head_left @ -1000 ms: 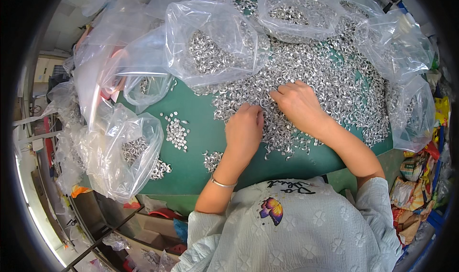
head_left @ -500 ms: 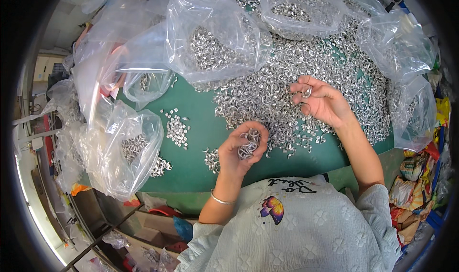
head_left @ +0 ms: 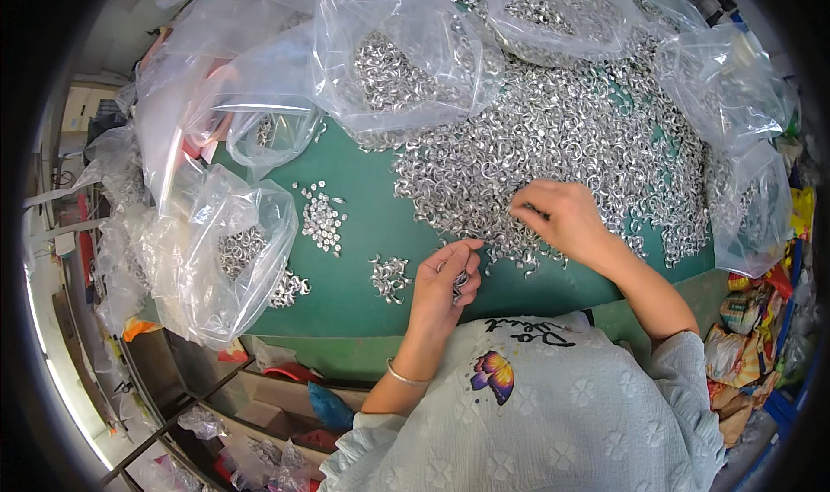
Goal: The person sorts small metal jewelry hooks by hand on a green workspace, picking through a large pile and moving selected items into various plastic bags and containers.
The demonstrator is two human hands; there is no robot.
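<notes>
I see left hand (head_left: pixel 445 283) curled round metal pieces (head_left: pixel 461 279), lower centre | right hand (head_left: pixel 558 218), raised earlier, now bent over centre-right heap (head_left: pixel 493 159), grip unclear | picking seems resumed

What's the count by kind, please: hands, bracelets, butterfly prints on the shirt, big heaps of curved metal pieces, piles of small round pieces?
Hands: 2, left hand and right hand
Bracelet: 1
Butterfly print: 1
Big heap of curved metal pieces: 1
Pile of small round pieces: 1
Total: 6
Single metal pieces overlap too much to count.
</notes>
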